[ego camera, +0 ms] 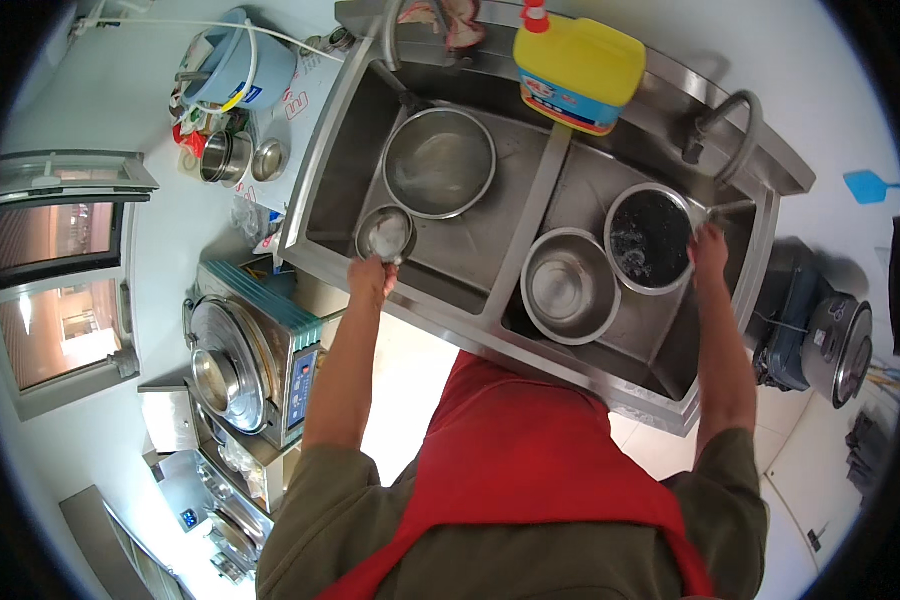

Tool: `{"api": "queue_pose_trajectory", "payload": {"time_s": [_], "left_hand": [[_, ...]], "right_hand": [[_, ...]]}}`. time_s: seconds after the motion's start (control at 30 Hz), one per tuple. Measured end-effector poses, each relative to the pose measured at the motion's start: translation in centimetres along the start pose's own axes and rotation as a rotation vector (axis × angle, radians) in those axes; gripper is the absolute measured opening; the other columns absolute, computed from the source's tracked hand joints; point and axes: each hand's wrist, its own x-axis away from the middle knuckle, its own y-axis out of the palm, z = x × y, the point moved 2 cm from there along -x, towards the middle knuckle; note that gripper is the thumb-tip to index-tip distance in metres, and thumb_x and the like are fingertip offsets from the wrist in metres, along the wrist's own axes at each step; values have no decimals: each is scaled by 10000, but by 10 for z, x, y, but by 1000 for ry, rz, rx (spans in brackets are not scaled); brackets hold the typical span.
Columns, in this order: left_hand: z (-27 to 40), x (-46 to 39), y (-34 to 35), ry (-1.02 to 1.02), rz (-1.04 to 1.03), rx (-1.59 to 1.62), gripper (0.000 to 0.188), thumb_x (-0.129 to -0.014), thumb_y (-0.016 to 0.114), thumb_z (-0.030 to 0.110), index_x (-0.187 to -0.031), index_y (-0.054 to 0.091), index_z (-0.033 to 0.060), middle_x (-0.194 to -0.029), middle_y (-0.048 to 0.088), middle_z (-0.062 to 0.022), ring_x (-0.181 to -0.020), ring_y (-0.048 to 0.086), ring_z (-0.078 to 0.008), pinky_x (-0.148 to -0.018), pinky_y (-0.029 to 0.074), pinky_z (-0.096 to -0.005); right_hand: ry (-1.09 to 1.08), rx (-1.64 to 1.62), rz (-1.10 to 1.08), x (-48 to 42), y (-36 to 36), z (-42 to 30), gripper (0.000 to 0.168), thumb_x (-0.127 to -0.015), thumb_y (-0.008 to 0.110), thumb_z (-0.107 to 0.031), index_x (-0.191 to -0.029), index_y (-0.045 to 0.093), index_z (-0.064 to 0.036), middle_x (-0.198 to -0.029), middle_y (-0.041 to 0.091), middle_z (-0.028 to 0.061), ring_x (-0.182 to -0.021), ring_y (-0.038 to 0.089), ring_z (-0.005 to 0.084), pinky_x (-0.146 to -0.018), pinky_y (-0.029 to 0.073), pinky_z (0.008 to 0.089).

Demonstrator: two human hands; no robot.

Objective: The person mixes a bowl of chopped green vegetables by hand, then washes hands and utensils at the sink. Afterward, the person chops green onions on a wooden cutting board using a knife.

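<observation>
In the left basin of the steel double sink (525, 232), my left hand (373, 277) grips the near edge of a small metal bowl (385, 234). A larger metal bowl (439, 163), with what looks like water in it, stands just beyond. My right hand (708, 251) is at the right rim of a metal bowl of dark liquid with some foam (649, 238), in the right basin; whether the fingers grip the rim or something small cannot be told. Left of that bowl sits another metal bowl (570, 286), with a shiny bottom.
A yellow jug with a red pump (581, 67) stands at the sink's back, over the divider. One faucet (746, 135) curves over the right basin, another (391, 37) rises behind the left. A blue bucket (270, 75) and steel containers (225, 157) stand on the left counter.
</observation>
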Motion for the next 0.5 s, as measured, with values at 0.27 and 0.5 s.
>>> {"api": "queue_pose_trajectory", "payload": {"time_s": [0.27,0.5], "left_hand": [[66,-137,-4,262,148,-1426,396,-928,679,252,-1223,605,0,-1287,687,-207,-1137,708,-367,-934,596,-445],[-48,-320,-30,32,-199,-1780,440,-879,759,271,-1252,694,47,-1372,633,-204,-1241,645,-364,-997,549,-453]], "right_hand": [[269,-4,146,221,-48,75,307,-977,652,-142,-1270,611,-59,-905,668,33,-708,630,110,-508,470,235],[477,27,94,274,-48,112,371,-994,638,-150,-1345,561,-59,-1021,687,58,-798,678,145,-598,543,258]]}}
